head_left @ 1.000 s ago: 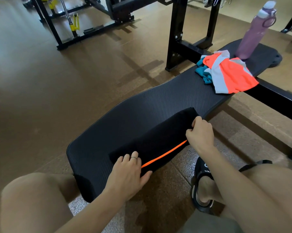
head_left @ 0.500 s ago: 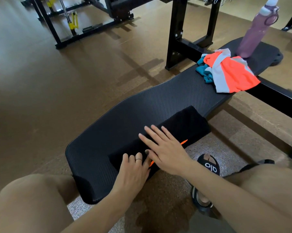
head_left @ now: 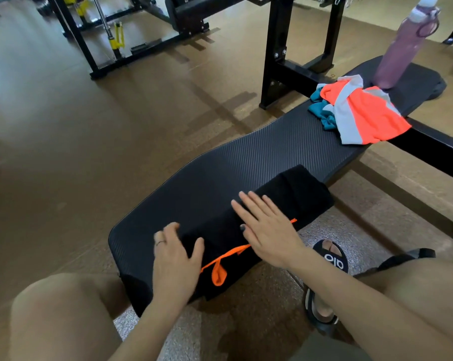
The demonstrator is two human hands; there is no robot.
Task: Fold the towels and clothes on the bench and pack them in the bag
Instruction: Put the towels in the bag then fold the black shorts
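hands are both lying flat, left hand [head_left: 174, 259] and right hand [head_left: 265, 227] pressing the black towel [head_left: 285, 194] on the bench [head_left: 259, 157]; sandal [head_left: 333, 259] is reading "alo".

Warm dim light — bowed edges, slight blur

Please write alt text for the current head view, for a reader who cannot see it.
Both hands rest on a folded black garment with orange trim on a black gym bench: left hand at its near end, right hand flat on top. Farther along lie crumpled orange-and-grey clothes and a purple water bottle.
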